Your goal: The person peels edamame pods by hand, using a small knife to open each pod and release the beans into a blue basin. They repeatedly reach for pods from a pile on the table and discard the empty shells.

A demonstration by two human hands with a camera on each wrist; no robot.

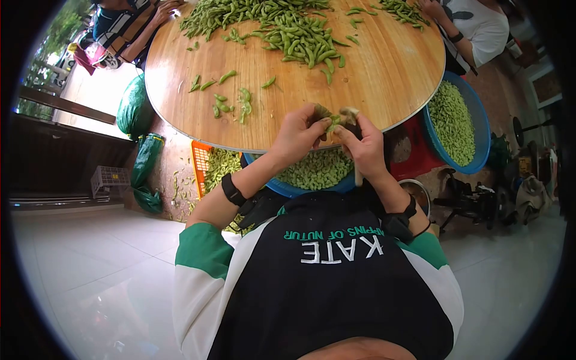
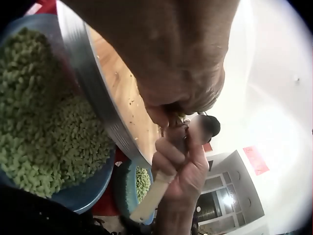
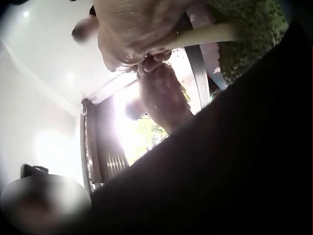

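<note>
My left hand (image 1: 297, 135) and right hand (image 1: 367, 147) meet over the near edge of the round wooden table (image 1: 180, 108). A green bean pod (image 1: 337, 122) shows between their fingertips, pinched by the left fingers and thumb. Curled right fingers hold a tool with a pale flat handle (image 2: 152, 196), which sticks out below the palm; its other end is hidden by the hand. Under the hands, partly beneath the tabletop, a blue basin (image 1: 287, 191) contains shelled green beans (image 1: 318, 171). Several loose pods (image 1: 222, 105) lie left of my hands.
A large heap of pods (image 1: 300, 36) covers the table's far side. Another blue basin (image 1: 483, 141) of shelled beans stands at the right. An orange basket (image 1: 199, 165) and green sacks (image 1: 133, 108) sit on the left. Two other people are at the table's far sides.
</note>
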